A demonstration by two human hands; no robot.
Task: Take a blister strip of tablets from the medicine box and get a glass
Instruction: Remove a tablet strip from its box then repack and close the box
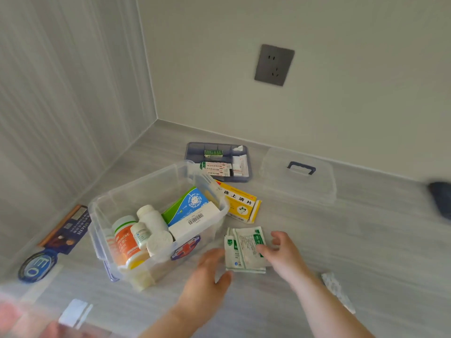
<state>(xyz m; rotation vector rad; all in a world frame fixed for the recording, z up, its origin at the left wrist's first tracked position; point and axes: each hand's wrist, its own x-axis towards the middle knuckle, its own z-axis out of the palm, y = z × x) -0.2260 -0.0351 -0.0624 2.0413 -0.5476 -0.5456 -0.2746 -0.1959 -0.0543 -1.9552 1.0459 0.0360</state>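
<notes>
Lying right of the right hand [284, 254] (apart): blister strip [338, 292].

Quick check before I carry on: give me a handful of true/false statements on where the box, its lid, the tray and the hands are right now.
1. The medicine box has its lid on. False: the lid lies apart on the counter, near the wall.
2. The blue divider tray sits outside the box. True.
3. The yellow carton is inside the box. False: it lies on the counter beside it.
4. The right hand touches the sachets. True.
5. The left hand holds a bottle. False: its fingers are spread open, holding nothing.
6. A blister strip lies right of the right forearm. True.
</notes>
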